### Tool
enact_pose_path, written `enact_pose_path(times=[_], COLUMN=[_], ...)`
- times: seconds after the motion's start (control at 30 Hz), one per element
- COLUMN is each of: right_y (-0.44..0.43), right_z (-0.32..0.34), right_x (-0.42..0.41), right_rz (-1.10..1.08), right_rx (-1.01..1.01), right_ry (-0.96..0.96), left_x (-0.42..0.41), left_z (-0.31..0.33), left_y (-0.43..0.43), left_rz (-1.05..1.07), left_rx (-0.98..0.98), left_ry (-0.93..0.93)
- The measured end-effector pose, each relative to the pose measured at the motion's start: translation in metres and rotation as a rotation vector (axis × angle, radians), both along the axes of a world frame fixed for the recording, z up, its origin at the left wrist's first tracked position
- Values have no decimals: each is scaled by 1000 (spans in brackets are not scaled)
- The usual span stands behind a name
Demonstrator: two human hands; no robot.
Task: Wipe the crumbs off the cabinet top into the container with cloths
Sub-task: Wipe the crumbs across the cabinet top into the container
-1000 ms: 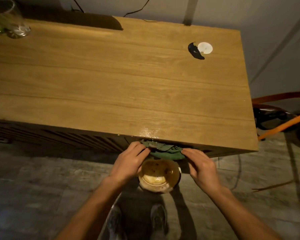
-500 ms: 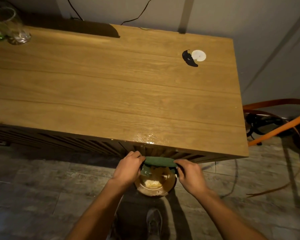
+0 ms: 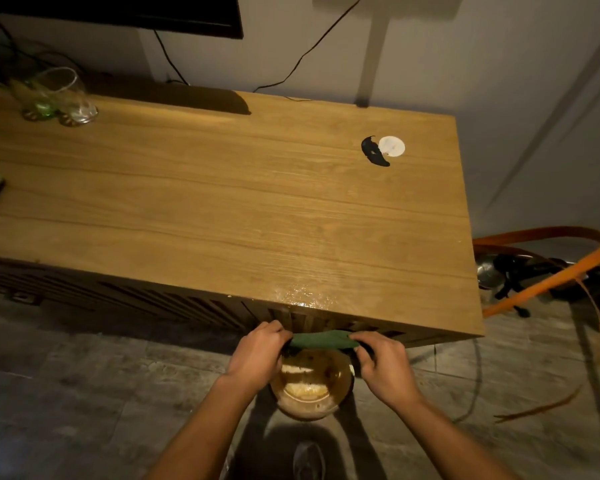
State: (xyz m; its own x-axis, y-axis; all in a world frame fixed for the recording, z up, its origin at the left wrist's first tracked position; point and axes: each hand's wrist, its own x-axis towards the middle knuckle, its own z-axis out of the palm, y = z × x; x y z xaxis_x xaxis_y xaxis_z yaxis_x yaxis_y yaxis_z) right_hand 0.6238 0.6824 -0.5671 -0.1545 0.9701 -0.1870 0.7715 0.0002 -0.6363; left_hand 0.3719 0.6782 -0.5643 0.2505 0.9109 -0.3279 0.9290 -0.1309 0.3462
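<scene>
Left hand (image 3: 257, 355) and right hand (image 3: 383, 367) each in a pinching grip on an end of the green cloth (image 3: 321, 340), stretched above the brown container (image 3: 310, 386). Behind: wooden tabletop (image 3: 222, 202), wet patch near front edge, glasses (image 3: 58, 98) far left. Grey tiled floor below.

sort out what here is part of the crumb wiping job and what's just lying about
Part of the job:
- green cloth, stretched between the left hand and right hand
- container below the cloth
- cabinet top, with a shiny patch near its front edge

Just lying about:
- glasses at the far left corner
- white disc and the black thing beside it
- orange frame on the floor
</scene>
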Motion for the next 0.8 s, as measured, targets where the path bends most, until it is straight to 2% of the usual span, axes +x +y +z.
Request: enact_pose_path(times=[0.1,0.2,0.37,0.53,0.8], right_y=[1,5,15,32,67], right_z=[11,27,69,117,185], right_x=[-1,-2,-6,-26,-112], right_rz=[-40,94,79,176,319], right_rx=[-23,-151,-244,-339,-223], right_ry=[-3,-56,10,34,-15], left_x=[-1,-7,-24,-49,-141], left_z=[10,26,62,104,168], left_y=[0,2,4,12,34], left_rz=[26,37,105,139,133], left_rx=[8,3,0,4,67], left_ry=[-43,-55,-123,-146,-103])
